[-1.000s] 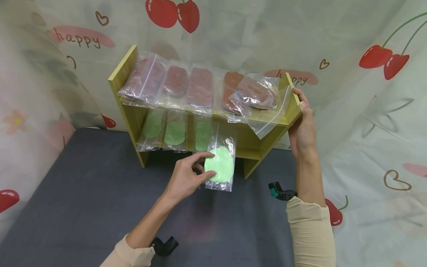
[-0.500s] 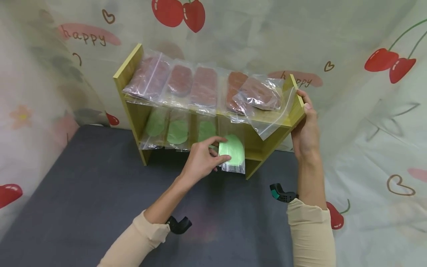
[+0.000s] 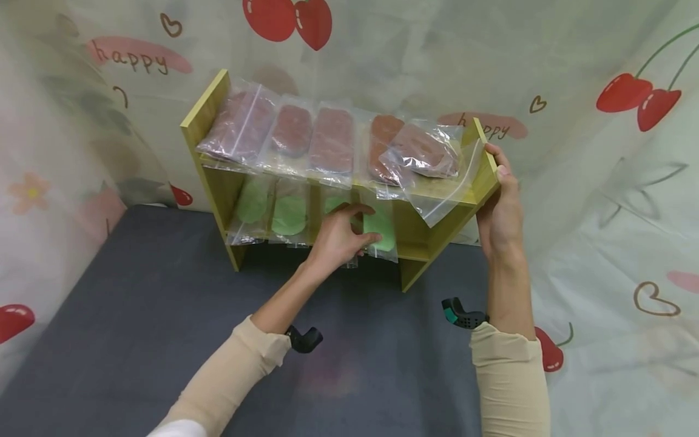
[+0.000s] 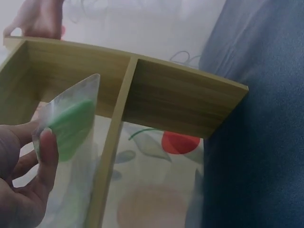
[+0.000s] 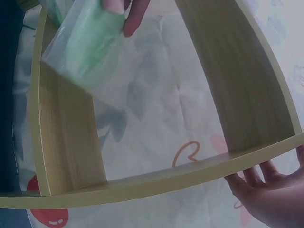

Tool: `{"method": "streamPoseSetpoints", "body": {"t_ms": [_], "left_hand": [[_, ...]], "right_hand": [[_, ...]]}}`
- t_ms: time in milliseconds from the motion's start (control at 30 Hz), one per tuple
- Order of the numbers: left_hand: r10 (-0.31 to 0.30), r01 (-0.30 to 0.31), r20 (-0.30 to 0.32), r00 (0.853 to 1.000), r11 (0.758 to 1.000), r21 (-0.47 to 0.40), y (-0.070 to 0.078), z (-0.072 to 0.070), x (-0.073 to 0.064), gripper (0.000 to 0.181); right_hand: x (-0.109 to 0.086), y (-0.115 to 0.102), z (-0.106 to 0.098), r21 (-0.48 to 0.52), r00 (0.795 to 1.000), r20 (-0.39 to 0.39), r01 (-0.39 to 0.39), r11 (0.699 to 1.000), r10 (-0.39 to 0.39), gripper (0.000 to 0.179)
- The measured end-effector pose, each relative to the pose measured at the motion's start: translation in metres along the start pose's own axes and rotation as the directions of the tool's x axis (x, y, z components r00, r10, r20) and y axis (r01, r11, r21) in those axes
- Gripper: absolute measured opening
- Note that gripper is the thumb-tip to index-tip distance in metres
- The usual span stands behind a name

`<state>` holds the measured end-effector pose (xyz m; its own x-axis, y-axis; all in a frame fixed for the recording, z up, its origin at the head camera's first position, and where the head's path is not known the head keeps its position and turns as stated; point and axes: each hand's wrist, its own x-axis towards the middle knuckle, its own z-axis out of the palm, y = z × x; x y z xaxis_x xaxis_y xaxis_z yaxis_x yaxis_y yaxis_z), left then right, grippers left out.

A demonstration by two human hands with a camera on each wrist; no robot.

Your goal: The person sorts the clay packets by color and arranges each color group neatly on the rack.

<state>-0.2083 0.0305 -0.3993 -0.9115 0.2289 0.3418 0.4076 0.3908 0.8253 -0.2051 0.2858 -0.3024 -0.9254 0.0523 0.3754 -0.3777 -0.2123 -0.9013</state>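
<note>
My left hand pinches a clear zip bag holding a flat light-green piece, at the lower tier of the small wooden shelf. In the left wrist view, thumb and fingers grip the near edge of the bag, which stands tilted above the tier. The right wrist view shows the green bag between the two shelf boards. My right hand holds the shelf's right side panel by its edge, thumb in front and fingers against the outer face. Left of the held bag, several green-filled bags lie on the lower tier.
Along the upper tier lie several clear bags with reddish-brown flat pieces; one bag overhangs the front edge at the right. The shelf stands on a dark grey surface, before a hanging cherry-print cloth.
My left hand has carried the green bag from in front of the shelf up, rightward and into the lower tier. The right hand keeps its hold on the side panel.
</note>
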Motion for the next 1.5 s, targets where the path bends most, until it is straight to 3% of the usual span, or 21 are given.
{"method": "streamPoseSetpoints", "body": {"t_ms": [367, 700, 1267, 1500], "left_hand": [[0.024, -0.019, -0.037, 0.999, 0.992, 0.128, -0.008, 0.015, 0.008, 0.046], [0.019, -0.006, -0.04, 0.999, 0.958, 0.288, -0.005, 0.023, 0.005, 0.051], [0.033, -0.009, -0.067, 0.997, 0.942, 0.337, -0.005, 0.031, 0.004, 0.046], [0.016, 0.001, -0.045, 0.999, 0.934, 0.358, -0.001, 0.026, 0.001, 0.038]], "right_hand": [[0.001, 0.0, 0.0, 0.011, 1.0, -0.008, -0.002, 1.0, 0.002, 0.047], [0.001, 0.0, 0.001, 0.016, 1.0, -0.008, -0.004, 1.0, 0.004, 0.047], [0.003, -0.002, 0.002, -0.007, 1.0, -0.006, 0.012, 1.0, -0.012, 0.047], [0.0, -0.002, 0.003, -0.011, 1.0, -0.023, -0.008, 1.0, 0.007, 0.046]]}}
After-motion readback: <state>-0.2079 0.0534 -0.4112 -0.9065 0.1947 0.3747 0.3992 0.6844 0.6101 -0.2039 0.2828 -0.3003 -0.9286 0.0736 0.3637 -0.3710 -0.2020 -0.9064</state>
